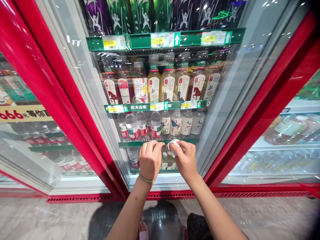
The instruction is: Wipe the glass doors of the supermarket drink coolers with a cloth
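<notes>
In front of the drinks fridge, both my hands are raised close together at the height of the lower shelves. A crumpled white tissue or cloth [174, 144] is pinched in the fingers of my right hand [186, 159]. My left hand [150, 160], with a thin green band [146, 179] on its wrist, has bent fingers drawn together just left of the tissue. Whatever its fingertips hold, if anything, is hidden. Behind the hands is the glass door [215, 110], and through it small bottles [165, 160] show on the bottom shelf, partly covered by my hands.
Water bottles [132, 125] and tea bottles [168, 83] line the shelves, with price strips [166, 40] along the edges. Red door frames [260, 93] stand on both sides. Other fridges with drinks [287, 130] flank this one. Below is a grey tiled floor [70, 220].
</notes>
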`<state>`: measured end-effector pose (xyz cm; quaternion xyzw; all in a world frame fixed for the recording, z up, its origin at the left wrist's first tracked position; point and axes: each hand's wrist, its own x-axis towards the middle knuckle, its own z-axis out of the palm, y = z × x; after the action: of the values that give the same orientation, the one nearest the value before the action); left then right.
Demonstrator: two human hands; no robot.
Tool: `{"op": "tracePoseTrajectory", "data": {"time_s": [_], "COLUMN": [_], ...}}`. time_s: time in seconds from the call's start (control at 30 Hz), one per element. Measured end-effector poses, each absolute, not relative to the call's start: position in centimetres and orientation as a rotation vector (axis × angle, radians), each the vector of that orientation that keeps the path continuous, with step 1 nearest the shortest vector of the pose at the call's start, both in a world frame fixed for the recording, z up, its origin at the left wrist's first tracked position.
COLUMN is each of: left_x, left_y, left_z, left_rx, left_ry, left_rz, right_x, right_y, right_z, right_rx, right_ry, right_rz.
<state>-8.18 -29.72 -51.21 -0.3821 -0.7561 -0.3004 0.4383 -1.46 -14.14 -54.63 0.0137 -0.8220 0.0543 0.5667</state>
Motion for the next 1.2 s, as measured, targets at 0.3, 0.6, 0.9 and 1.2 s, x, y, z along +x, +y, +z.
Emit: {"op": "tracePoseTrajectory", "data": {"time_s": [0.3,0.6,0.9,1.2], "left_x": [-7.7,-7.3,-7.1,-6.5], "left_y": [-28.8,-27.8,-27.0,-26.0], "left_z": [-51.2,-51.3,-51.7,-51.7], "left_rx": [-0.961,-0.962,-0.976,-0.974], "left_ry": [-1.855,-1.842,-1.852,-1.858], "left_rz": [-0.758,-0.740,-0.753,-0.743], "right_x": [-0.9,-0.5,-0.1,0.3], "right_y": [-12.9,-11.7,-10.6,-9.9], "right_z": [-54.9,-55.0,-55.6,-55.6], "right_rx": [0.032,0.002,-0.045,-0.076], "right_ry": [-1.917,-1.892,-1.854,-1.834], "right_rz": [0.115,0.111,0.129,0.096]}}
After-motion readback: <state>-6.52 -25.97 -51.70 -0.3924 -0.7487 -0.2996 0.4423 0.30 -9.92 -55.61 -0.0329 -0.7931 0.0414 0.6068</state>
